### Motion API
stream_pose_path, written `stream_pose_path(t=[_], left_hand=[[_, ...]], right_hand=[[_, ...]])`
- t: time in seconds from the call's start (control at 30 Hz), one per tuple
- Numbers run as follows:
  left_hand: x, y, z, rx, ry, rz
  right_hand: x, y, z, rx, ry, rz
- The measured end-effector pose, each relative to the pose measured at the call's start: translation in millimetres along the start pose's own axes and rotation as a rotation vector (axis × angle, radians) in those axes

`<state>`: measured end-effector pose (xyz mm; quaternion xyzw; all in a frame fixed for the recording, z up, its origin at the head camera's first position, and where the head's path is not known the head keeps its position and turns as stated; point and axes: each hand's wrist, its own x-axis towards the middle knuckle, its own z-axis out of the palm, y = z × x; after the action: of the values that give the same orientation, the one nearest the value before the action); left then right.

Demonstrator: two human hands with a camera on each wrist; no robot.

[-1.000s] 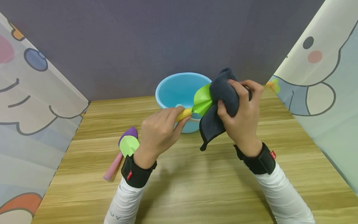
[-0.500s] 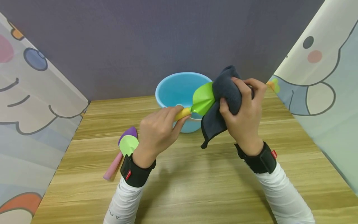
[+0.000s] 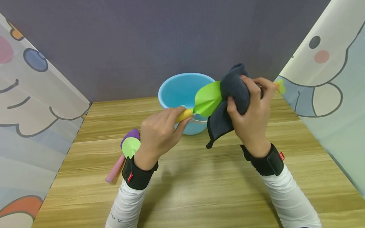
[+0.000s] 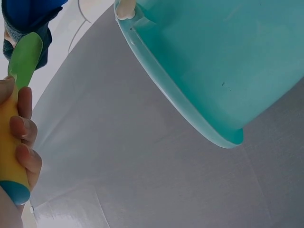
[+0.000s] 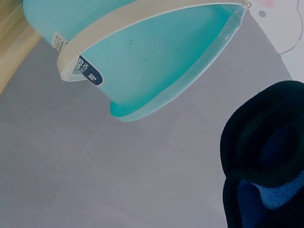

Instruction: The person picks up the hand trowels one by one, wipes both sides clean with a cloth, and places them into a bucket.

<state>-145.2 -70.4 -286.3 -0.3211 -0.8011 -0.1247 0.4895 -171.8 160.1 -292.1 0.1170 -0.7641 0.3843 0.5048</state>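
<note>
My left hand [image 3: 161, 129] grips the yellow handle of a toy shovel with a bright green blade [image 3: 207, 98]. In the left wrist view its fingers curl round that handle [image 4: 8, 142], which ends in a teal cap. A dark grey cloth [image 3: 235, 91] is bunched in my right hand [image 3: 253, 114], thumb on one side and fingers on the other. The cloth wraps the tip of the blade, hiding it, and one corner hangs down. Both hands are raised in front of a light blue bucket [image 3: 163, 96], and the blade overlaps its opening in the head view.
On the wooden table [image 3: 199, 190] at left lie a purple trowel with a pink handle [image 3: 115, 169] and a light green blade [image 3: 131, 147], partly behind my left wrist. The bucket's pale handle [image 5: 137, 14] shows in the right wrist view. A grey wall [image 3: 128, 47] stands behind.
My right hand and the cloth have slid slightly right and up along the blade, baring more green. My left hand has drifted a little left with the shovel.
</note>
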Motion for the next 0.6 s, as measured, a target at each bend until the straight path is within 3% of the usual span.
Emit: stream_pose_path(t=[0.6], left_hand=[[-0.3, -4.7, 0.3, -0.036, 0.066, -0.003]], right_hand=[[4.0, 0.6, -3.8, -0.049, 0.015, 0.034]])
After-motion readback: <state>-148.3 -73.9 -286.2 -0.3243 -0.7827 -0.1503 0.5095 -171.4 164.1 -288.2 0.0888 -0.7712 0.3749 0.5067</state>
